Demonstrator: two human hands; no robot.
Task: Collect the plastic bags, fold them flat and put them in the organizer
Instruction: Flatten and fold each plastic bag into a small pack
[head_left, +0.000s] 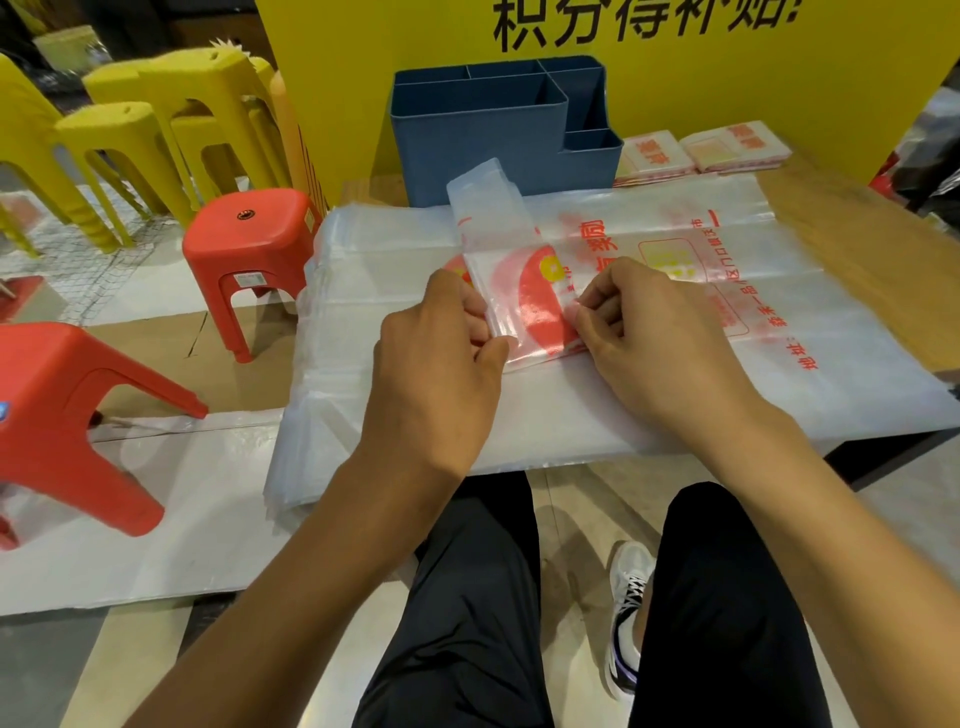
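Head view. A partly folded plastic bag (511, 260), clear with a red disc and a yellow emblem, lies on a stack of flat bags (571, 395) covering the wooden surface (852, 218). The left hand (441, 364) pinches the bag's left edge between thumb and curled fingers; the right hand (649, 332) pinches its right edge with curled fingertips. The top flat bag carries red Chinese print, including "地址:"; the rest is too distorted to read. Behind the stack stands a blue compartmented organizer (498, 140), with folded bags (701, 150) lying just to its right. A yellow board (779, 78) behind bears large black characters, cropped at the top. Red stools (249, 249) and yellow stools (171, 130) stand at left.
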